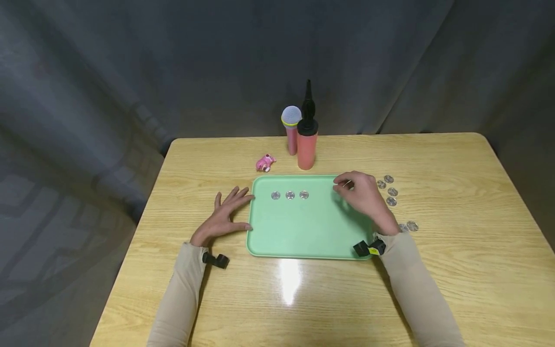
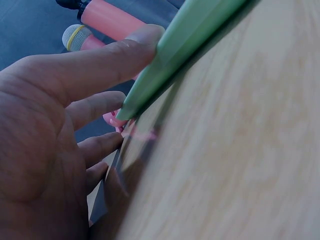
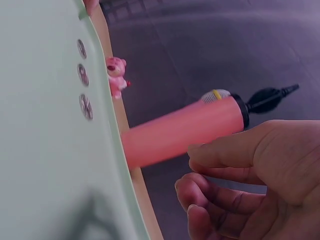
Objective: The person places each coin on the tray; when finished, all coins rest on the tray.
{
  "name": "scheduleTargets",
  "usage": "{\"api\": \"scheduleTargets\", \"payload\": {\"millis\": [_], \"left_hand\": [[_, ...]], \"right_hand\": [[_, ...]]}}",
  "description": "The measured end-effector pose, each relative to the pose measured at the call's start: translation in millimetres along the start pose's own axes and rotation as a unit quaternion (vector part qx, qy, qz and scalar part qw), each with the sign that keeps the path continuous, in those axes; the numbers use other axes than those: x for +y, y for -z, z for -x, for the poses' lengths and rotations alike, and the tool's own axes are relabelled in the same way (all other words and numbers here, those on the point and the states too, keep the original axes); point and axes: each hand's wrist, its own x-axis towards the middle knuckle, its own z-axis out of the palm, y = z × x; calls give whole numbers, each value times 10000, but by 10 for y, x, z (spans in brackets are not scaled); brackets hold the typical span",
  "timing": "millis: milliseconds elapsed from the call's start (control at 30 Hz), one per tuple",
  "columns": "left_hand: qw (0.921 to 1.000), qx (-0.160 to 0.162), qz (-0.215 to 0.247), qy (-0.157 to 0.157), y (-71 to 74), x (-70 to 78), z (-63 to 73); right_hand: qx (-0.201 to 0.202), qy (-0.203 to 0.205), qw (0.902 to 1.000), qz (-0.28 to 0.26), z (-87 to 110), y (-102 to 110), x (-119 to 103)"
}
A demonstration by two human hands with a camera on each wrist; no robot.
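Observation:
My left hand [image 1: 223,218] is spread at the left end of a green tray [image 1: 299,241], thumb [image 2: 142,40] and forefinger touching its rim. My right hand [image 1: 360,193] hovers over the tray's far right part. Its fingers are loosely bent, thumb and forefinger tips close together, and no object shows between them in the right wrist view. Three silver coins [image 1: 290,195] lie in a row near the tray's far edge, left of centre. More silver coins [image 1: 391,201] lie on the wood right of the tray, partly behind the right hand and forearm.
Beyond the tray stand a pink balloon pump [image 1: 307,149] with a black nozzle and a toy microphone [image 1: 292,120]. A small pink bear figure [image 1: 265,163] lies left of them. A dark curtain [image 1: 217,67] hangs behind the wooden table [image 1: 260,299].

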Motion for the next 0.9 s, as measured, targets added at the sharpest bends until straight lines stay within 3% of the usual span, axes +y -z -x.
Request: {"api": "scheduleTargets", "payload": {"millis": [300, 667, 900], "left_hand": [[10000, -32, 16, 12, -4, 1, -17], [10000, 1, 48, 29, -10, -26, -22], [10000, 21, 30, 17, -6, -30, -10]], "right_hand": [[160, -143, 9998, -19, 178, 231, 218], [485, -270, 9978, 367, 377, 443, 509], [487, -633, 9957, 480, 482, 556, 696]]}}
